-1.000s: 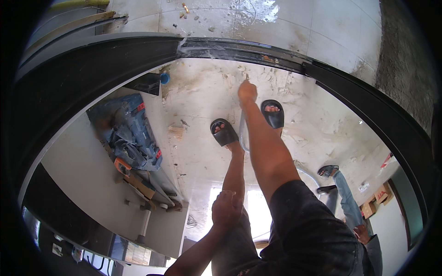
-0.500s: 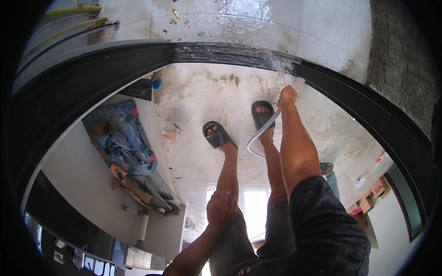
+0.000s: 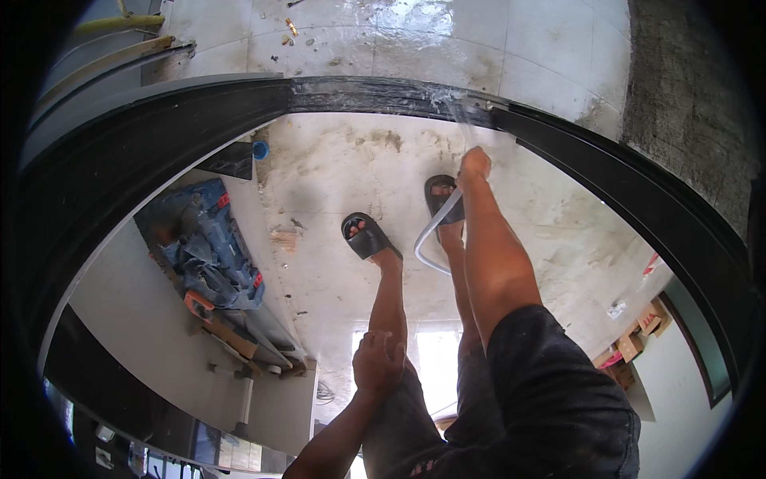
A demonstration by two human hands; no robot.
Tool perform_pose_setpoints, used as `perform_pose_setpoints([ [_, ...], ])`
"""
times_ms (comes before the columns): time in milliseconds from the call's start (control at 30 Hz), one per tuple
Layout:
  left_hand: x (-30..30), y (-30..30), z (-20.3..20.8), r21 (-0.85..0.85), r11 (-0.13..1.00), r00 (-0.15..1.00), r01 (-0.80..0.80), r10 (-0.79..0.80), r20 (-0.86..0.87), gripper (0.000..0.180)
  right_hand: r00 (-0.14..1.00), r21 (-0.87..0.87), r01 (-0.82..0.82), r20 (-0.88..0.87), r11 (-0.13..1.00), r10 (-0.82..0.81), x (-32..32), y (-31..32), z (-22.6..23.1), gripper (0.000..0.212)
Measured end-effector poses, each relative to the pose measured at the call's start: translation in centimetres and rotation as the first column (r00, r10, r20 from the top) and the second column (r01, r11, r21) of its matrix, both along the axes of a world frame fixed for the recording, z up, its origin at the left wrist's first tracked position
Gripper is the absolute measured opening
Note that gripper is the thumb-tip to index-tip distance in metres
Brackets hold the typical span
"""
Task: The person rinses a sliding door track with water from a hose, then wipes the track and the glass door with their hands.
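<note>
A closed right hand [image 3: 476, 163] grips a pale hose [image 3: 428, 227] near a black slipper [image 3: 436, 203], its water [image 3: 465, 124] hitting the dark door track [image 3: 359, 96]; the left hand [image 3: 378, 363] curls loosely by a leg [image 3: 389, 302], and I cannot tell whether it holds anything.

Hose [image 3: 437, 217] is a whitish, kinda see-through tube, and I've got it gripped in the right hand [image 3: 475, 164]. It drops from the fist in a loose curve, then goes out of sight at the right shin [image 3: 456, 263]. Can't make out its mouth from here, the fist covers it. Water [image 3: 465, 121] shoots out as a blurry pale jet and splashes onto the track [image 3: 351, 94], a long, dark, grooved strip that's shiny wet. Left hand [image 3: 377, 361] rests at the left knee [image 3: 409, 387].
</note>
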State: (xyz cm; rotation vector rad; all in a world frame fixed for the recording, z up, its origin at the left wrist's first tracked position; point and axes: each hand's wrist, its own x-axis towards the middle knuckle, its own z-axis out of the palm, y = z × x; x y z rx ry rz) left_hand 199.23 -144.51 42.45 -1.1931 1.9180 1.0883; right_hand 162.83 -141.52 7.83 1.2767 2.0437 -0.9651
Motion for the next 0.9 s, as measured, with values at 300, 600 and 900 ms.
perform_pose_setpoints([
  [300, -0.3, -0.5, -0.2, 0.014, 1.000, 1.000, 0.018, -0.018, 0.001, 0.040, 0.870, 0.079, 0.491, -0.102, 0.868, -0.482, -7.5, 5.2, -4.7, 0.015],
  [600, 0.5, -0.2, -0.3, -0.012, 0.999, 0.998, -0.047, 0.047, 0.035, 0.040, 0.988, -0.125, 0.151, 0.043, 0.981, -0.147, -6.0, -3.0, -1.0, 0.018],
  [900, -0.9, -1.4, 0.2, -0.101, 0.990, 0.995, -0.095, 0.092, -0.029, 0.040, 0.971, -0.139, -0.230, 0.032, 0.963, 0.236, -6.6, 0.0, -4.6, 0.014],
])
